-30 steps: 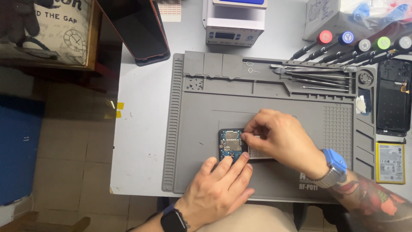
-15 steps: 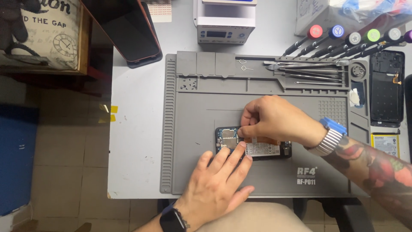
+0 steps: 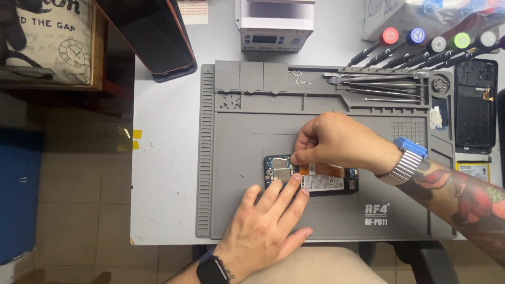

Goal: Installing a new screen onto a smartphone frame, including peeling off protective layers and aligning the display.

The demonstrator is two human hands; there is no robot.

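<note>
On the grey mat, from the fingers outward:

Right fingertips: the right hand (image 3: pixel 336 142) is curled, thumb and forefinger pinched together at the far left end of the orange flex cable (image 3: pixel 323 169); the cable's end appears to be pinched between them, though what exactly is gripped is hidden.
Left fingers: the left hand (image 3: pixel 263 226) is laid flat and spread, nothing grasped; two fingertips (image 3: pixel 297 181) are pressed on the near edge of the opened phone (image 3: pixel 310 176).
Opened phone: laid flat with its back off, near the middle of the mat, its long side running left to right; a circuit board is seen at the left end, a white-labelled battery to the right of it, the orange cable along the far side.
Wrists: a blue-cased watch on a metal band (image 3: pixel 405 160) is worn on the right wrist, a black watch (image 3: pixel 212 271) on the left.
Mat: the grey repair mat (image 3: pixel 252 126) is spread on a pale table (image 3: pixel 163 158); small screws are held in a far-left compartment.
Far right of mat: tweezers and thin metal tools (image 3: pixel 384 87) are laid in a tray, and screwdrivers with coloured caps (image 3: pixel 436 44) are lined up beyond it.
Right edge: a black phone frame (image 3: pixel 475 105) is laid just beside the mat.
Far side: a white box-shaped device with a small display (image 3: pixel 275 29) is placed beyond the mat; a dark phone with an orange edge (image 3: pixel 152 37) is laid at the far left.
</note>
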